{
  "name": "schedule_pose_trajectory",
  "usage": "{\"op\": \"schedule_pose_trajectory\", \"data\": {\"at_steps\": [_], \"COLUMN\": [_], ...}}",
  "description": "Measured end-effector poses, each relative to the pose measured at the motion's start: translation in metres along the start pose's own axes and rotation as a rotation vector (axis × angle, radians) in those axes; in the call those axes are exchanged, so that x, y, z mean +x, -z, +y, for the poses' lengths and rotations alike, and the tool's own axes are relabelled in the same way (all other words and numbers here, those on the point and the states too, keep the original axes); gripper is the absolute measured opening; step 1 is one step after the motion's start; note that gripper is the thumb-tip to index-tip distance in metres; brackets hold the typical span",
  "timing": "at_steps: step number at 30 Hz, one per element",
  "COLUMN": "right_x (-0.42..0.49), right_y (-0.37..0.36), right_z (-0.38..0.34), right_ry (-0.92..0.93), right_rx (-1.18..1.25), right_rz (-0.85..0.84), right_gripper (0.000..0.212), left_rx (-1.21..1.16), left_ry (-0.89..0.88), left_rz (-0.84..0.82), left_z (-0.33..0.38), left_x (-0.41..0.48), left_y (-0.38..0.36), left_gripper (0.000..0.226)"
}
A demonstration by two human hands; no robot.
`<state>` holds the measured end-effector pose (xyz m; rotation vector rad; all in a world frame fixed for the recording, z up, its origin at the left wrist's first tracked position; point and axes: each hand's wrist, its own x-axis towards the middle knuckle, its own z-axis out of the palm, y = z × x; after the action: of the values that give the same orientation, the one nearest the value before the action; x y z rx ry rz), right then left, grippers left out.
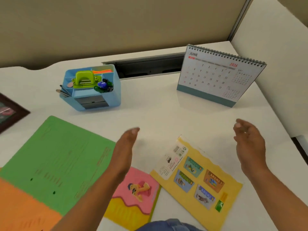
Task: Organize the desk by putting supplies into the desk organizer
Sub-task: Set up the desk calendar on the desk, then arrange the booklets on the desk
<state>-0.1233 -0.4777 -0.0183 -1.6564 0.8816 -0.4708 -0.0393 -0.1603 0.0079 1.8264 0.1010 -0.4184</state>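
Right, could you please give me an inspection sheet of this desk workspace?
Surface: white desk, bare in the middle.
Job's things: blue plastic desk organizer holds green hole punch, coloured binder clips, pens.
Clutter: green card folder, orange folder, pink-and-yellow booklet, yellow sticker packet, spiral June desk calendar, dark-framed picture.
Grippers: left hand and right hand open, holding nothing.
Cables: nothing seen; grey slot in desk.
Surroundings: beige partition panels.

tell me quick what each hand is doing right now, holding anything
Left hand: open, fingers straight, holding nothing.
Right hand: open, fingers loosely curved, holding nothing.
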Motion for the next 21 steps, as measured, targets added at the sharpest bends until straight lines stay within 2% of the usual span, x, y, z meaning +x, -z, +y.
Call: {"op": "schedule_pose_trajectory", "data": {"at_steps": [4,6,9,13,16,21], "right_x": [-0.045,-0.058,-0.070,-0.074,-0.074,-0.076], "right_y": [0.001,0.003,0.008,0.017,0.024,0.033], "right_z": [0.027,0.041,0.055,0.060,0.060,0.060], "right_ry": [0.111,0.177,0.282,0.364,0.310,0.208], "right_rx": [-0.247,-0.358,-0.520,-0.681,-0.709,-0.777], "right_rz": [-0.198,-0.281,-0.366,-0.384,-0.334,-0.336], "right_gripper": [0.026,0.028,0.046,0.049,0.045,0.055], "left_rx": [0.031,0.031,0.010,-0.081,-0.193,-0.284], "left_ry": [0.117,0.159,0.208,0.260,0.365,0.507], "left_rz": [-0.089,-0.044,0.055,0.099,0.097,-0.028], "left_z": [-0.044,-0.061,-0.075,-0.076,-0.071,-0.061], "left_x": [-0.062,-0.082,-0.102,-0.116,-0.127,-0.147], "left_y": [0.011,0.008,-0.003,-0.021,-0.038,-0.064], "left_gripper": [0.045,0.030,0.016,0.015,0.012,0.020]}}
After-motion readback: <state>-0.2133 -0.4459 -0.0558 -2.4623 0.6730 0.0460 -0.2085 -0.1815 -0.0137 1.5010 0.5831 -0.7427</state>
